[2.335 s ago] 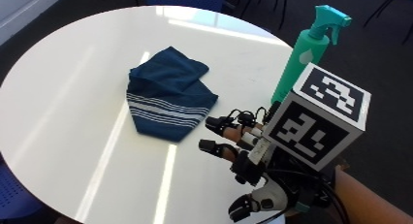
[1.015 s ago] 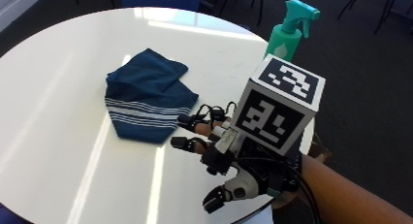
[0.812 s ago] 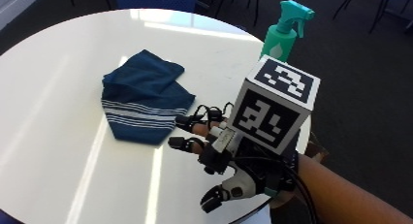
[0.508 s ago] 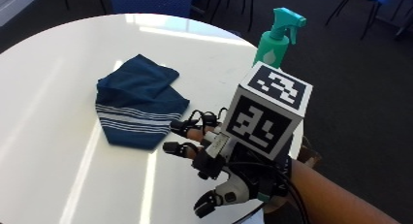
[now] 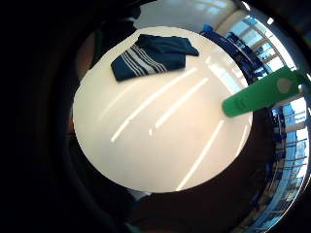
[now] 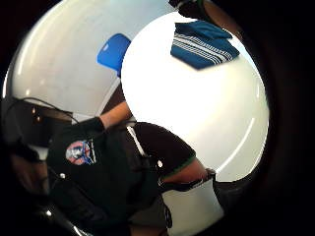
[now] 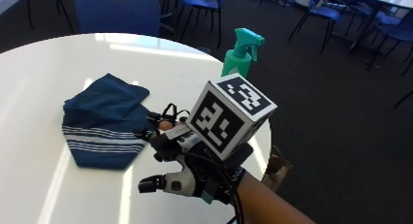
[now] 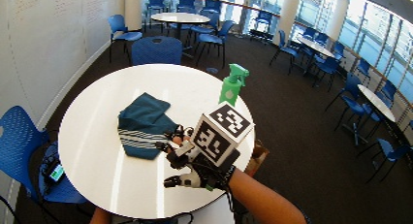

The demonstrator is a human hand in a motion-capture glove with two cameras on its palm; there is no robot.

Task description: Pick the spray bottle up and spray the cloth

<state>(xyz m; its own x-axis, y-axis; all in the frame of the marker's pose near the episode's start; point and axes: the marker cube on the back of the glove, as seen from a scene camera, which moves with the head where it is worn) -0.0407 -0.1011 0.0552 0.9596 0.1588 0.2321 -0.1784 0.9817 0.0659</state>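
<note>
A green spray bottle point(image 7: 240, 52) stands upright near the far right edge of the round white table point(image 7: 58, 59). A folded dark blue cloth point(image 7: 103, 120) with white stripes lies on the table's left part. My gloved right hand point(image 7: 181, 170) hovers over the table's near right side, between cloth and bottle, with its fingers spread and nothing in them. Its fingertips point(image 7: 160, 123) reach close to the cloth's right edge. The little finger side palm view shows the cloth point(image 5: 153, 56) lying on the table and the bottle point(image 5: 257, 94) beside the table's rim. In the wide view the bottle point(image 8: 232, 86) stands behind the hand point(image 8: 190, 168).
A blue chair point(image 7: 116, 13) stands behind the table, and more chairs point(image 7: 200, 1) and tables fill the room beyond. A brown paper bag point(image 7: 277, 168) sits on the dark floor by the table's right edge.
The outside picture has shifted, so its camera moved. The hand stays open above the table near the cloth, and cloth and bottle keep their places.
</note>
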